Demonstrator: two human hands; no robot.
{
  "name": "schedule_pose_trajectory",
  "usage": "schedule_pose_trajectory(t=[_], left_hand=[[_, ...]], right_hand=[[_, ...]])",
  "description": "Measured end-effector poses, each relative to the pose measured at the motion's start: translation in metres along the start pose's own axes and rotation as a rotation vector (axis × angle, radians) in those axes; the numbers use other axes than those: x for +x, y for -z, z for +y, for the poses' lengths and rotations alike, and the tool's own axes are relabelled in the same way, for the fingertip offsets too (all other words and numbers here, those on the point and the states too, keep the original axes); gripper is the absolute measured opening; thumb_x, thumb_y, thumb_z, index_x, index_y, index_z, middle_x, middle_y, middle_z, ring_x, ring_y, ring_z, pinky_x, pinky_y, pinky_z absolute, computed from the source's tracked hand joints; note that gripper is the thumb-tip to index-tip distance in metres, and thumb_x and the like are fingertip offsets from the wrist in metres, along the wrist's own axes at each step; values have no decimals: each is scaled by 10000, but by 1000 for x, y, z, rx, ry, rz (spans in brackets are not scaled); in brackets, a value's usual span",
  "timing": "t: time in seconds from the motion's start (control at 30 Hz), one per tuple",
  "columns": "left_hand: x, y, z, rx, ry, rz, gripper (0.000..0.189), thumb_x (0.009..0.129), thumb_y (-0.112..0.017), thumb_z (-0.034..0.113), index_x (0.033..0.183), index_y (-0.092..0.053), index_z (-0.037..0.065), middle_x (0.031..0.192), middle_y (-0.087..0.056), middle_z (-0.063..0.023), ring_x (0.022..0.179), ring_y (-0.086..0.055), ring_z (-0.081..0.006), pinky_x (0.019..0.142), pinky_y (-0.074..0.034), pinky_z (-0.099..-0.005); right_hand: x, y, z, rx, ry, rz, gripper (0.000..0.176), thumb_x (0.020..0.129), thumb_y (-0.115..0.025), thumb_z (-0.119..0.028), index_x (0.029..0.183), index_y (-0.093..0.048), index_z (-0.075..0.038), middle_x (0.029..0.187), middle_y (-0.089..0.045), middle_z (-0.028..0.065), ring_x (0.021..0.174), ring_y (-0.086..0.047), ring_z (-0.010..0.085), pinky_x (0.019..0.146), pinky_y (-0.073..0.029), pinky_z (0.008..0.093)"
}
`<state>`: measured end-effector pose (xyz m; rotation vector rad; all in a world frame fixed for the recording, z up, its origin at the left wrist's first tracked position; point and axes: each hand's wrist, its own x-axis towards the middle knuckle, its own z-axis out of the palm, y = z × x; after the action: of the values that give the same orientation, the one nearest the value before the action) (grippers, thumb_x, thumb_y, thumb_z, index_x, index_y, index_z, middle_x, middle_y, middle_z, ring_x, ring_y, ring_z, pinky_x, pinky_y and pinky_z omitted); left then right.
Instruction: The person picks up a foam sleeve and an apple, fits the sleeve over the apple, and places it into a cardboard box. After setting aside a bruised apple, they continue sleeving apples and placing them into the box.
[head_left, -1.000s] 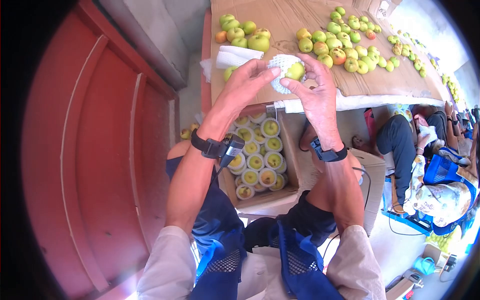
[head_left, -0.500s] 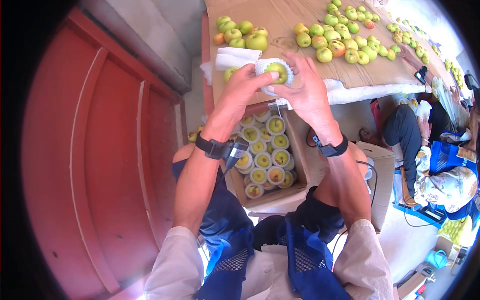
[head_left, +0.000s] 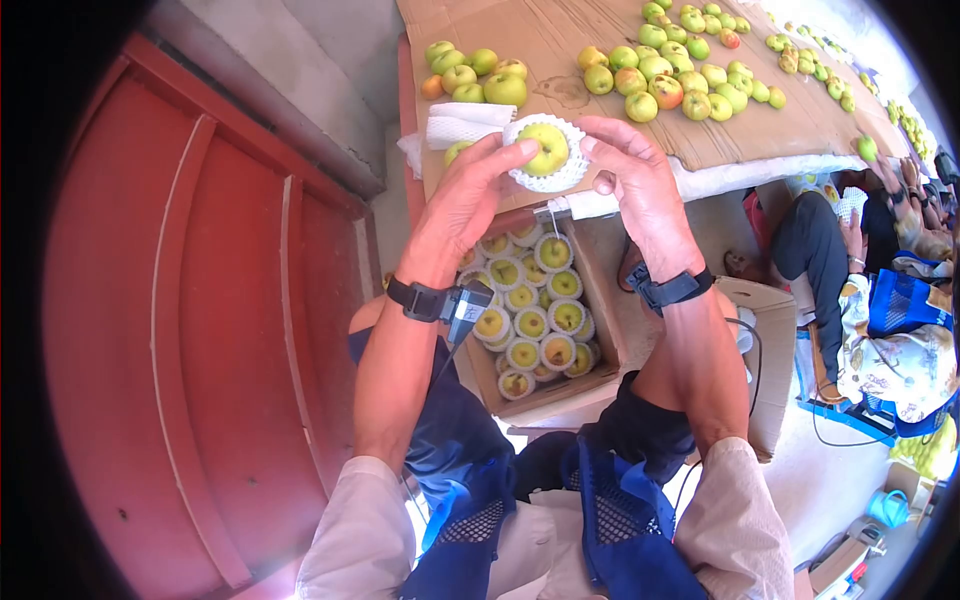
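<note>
A green apple sits in a white foam net above the table's front edge, its top showing. My left hand grips it from the left, with the thumb on the apple and the other fingers mostly hidden. On the other side, my right hand pinches the right edge of the net, its thumb lower down. A stack of white foam nets lies on the table just behind my left hand. Below my hands stands a cardboard box holding several netted apples.
Loose apples are spread over the cardboard-covered table, with a smaller group at its left. A red metal panel stands on my left. At right sits a co-worker, near an open carton; another person's hand holds an apple.
The net now surrounds the apple more evenly, and the apple's top faces up. My right hand has shifted slightly right, its fingers now at the net's edge. At far right, a co-worker's hand has lifted an apple.
</note>
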<state>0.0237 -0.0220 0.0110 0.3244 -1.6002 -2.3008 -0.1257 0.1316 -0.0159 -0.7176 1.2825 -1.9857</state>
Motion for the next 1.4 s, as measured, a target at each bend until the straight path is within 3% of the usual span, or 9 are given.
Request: schedule_pose_trajectory(t=[0.07,0.33,0.43,0.67,0.77,0.83,1.03,1.13,1.4], left_hand=[[0,0,-1,7,1,-2,522,967,-710,249,1398,-561,-6,1377,-608,-70,1275,-548,-189,1098,-410,-388],[3,5,-8,7,5,28,502,978,-702,250,1399,-562,16,1375,-611,-64,1275,-553,-178,1083,-429,-374],[6,9,-10,-84,13,30,484,978,-705,247,1391,-568,35,1362,-622,-59,1257,-574,-181,1076,-444,-377],[7,17,-16,-150,56,29,497,973,-714,226,1405,-536,57,1352,-631,-61,1240,-600,-200,1065,-465,-400],[5,15,-14,-173,76,33,499,974,-712,226,1409,-531,61,1350,-632,-65,1241,-604,-208,1054,-481,-406],[3,13,-13,-196,77,23,498,974,-711,225,1410,-531,63,1349,-631,-67,1241,-606,-213,1047,-492,-409],[3,12,-20,-155,138,-33,488,966,-716,241,1379,-553,38,1313,-650,-94,1188,-643,-221,1029,-522,-405],[2,9,-26,-59,180,-4,426,944,-741,273,1250,-632,-3,1201,-678,-103,1095,-662,-192,954,-523,-345],[-5,16,-36,222,248,-123,424,942,-755,349,1229,-670,49,1163,-696,-55,1019,-657,-140,913,-505,-294]], right_hand=[[0,0,-2,47,-2,4,273,951,-701,-167,1190,-715,-37,1097,-721,-13,887,-565,7,660,-379,205],[-8,-10,-5,-132,120,-55,301,938,-743,-110,1226,-691,-43,1130,-712,1,1048,-625,85,868,-487,250],[-1,-7,6,-263,261,-97,348,937,-747,-99,1266,-660,-30,1132,-698,20,1063,-630,105,908,-495,264],[0,-7,14,-260,271,-24,377,906,-765,-105,1258,-655,-21,1074,-678,40,1022,-628,136,919,-520,303],[-3,-7,4,-392,223,-83,466,876,-794,-149,1295,-633,-26,1119,-664,73,1065,-631,187,933,-519,332],[-8,-10,-5,-863,434,-93,637,816,-836,-211,1371,-572,-45,1215,-622,136,1135,-622,290,959,-517,387],[-25,-22,-17,-1183,478,-171,873,731,-876,-266,1474,-446,-106,1306,-555,190,1182,-581,426,948,-520,467],[-30,-24,-16,-1264,485,-162,813,752,-857,-285,1453,-466,-153,1262,-573,171,1123,-611,428,897,-539,483],[-40,-22,-1,-1397,420,-199,536,793,-771,-270,1297,-610,-184,1118,-631,134,1042,-656,384,860,-554,458]])
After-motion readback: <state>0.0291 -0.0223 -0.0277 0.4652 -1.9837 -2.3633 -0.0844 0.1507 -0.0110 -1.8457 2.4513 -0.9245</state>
